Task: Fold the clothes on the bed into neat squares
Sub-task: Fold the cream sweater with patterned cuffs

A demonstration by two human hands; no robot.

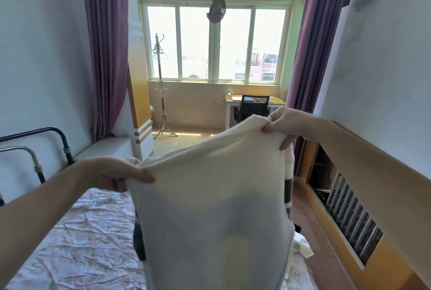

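Sweater (210, 196) up in the air, cream and fuzzy, stretched between both hands and hanging down over the bed (77, 243). Left hand (116, 173) grips one top corner, thumb laid flat across the front of the knit, the other fingers tucked behind the cloth. Right hand (286, 126) sits higher and further out, pinching the other top corner, with the fabric bunched under the thumb and curled fingers. So the top edge slopes upward from left hand to right. Dark-striped sleeves dangle behind the body of the garment, one peeking out below each hand. Under the left hand, a rumpled floral sheet covers the bed, and a metal bed rail (35, 150) stands beyond that forearm. Below the right hand, a crumpled pale cloth (303, 247) lies at the bed's edge, just beside the hanging sweater. Past the right hand are a desk (277, 101) and a black chair (251, 108); further on, between the hands, stands a coat stand (161, 84) under the window (214, 42).
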